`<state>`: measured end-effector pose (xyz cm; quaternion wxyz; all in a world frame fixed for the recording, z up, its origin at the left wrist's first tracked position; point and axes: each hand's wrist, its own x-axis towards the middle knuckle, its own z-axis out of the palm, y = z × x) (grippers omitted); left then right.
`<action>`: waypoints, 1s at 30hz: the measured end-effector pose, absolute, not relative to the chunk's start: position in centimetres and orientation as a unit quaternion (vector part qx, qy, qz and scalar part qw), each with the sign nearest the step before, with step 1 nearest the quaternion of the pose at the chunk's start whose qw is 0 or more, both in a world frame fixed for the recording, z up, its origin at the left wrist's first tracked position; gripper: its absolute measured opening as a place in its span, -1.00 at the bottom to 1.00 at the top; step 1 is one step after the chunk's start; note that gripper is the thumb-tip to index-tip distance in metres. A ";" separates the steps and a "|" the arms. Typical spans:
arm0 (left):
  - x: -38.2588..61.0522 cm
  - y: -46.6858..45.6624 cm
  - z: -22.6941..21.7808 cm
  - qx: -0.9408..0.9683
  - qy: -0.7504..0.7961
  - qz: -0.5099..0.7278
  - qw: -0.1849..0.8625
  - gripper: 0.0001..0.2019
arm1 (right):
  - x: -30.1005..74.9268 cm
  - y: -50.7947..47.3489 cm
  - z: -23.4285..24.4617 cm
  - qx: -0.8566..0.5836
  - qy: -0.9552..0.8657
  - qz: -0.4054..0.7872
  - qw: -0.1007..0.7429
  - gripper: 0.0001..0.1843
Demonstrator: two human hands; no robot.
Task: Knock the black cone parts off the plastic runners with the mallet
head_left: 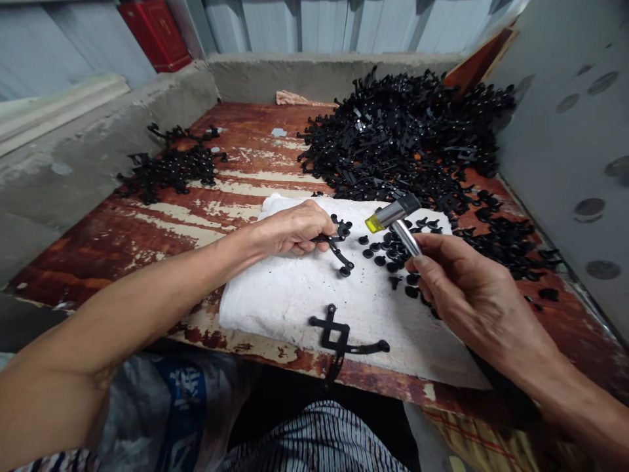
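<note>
My left hand (307,228) is closed around a black jointed plastic bracket (339,252), whose arms stick out past the fingers above a white cloth (275,295). In my right hand (457,282) is a small hammer (396,213) with a metal handle, a yellow face and a black face. The hammer head is raised, apart from the bracket. Under and beside it, several small black round caps with stems (381,260) lie loose on the cloth. A second black bracket (337,337), cross-shaped with long arms, rests at the cloth's front edge.
A big heap of black parts (393,131) covers the back right of the worn red-brown table (255,151). A smaller pile of brackets (171,167) lies at the left. A grey panel (574,144) walls the right side, and a concrete ledge (295,75) runs behind.
</note>
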<state>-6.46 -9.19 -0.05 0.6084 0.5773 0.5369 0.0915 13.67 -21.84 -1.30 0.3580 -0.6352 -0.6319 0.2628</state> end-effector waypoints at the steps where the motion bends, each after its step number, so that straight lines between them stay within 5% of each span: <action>1: -6.3 -9.2 0.1 0.570 0.545 0.088 0.608 -0.85 | 13.7 -21.6 -1.4 -0.628 -0.652 0.231 0.355 -0.68; 6: -6.1 -9.5 0.6 0.558 0.555 0.082 0.611 -0.81 | 13.5 -19.9 -1.6 -0.568 -0.742 0.091 0.346 -0.56; 18: -6.8 -8.8 -0.8 0.563 0.522 0.089 0.634 -0.83 | 12.7 -19.0 -1.5 -0.551 -0.796 0.002 0.250 -0.46; 23: -6.8 -9.1 -0.5 0.565 0.532 0.099 0.623 -0.84 | 12.3 -19.5 -0.4 -0.525 -0.774 -0.063 0.349 -0.46; 27: -6.8 -9.3 -0.5 0.567 0.531 0.096 0.623 -0.85 | 12.2 -19.4 -0.5 -0.560 -0.791 0.013 0.248 -0.46; 30: -6.9 -9.3 -0.5 0.567 0.537 0.095 0.617 -0.83 | 12.2 -19.3 -0.6 -0.553 -0.770 0.013 0.318 -0.47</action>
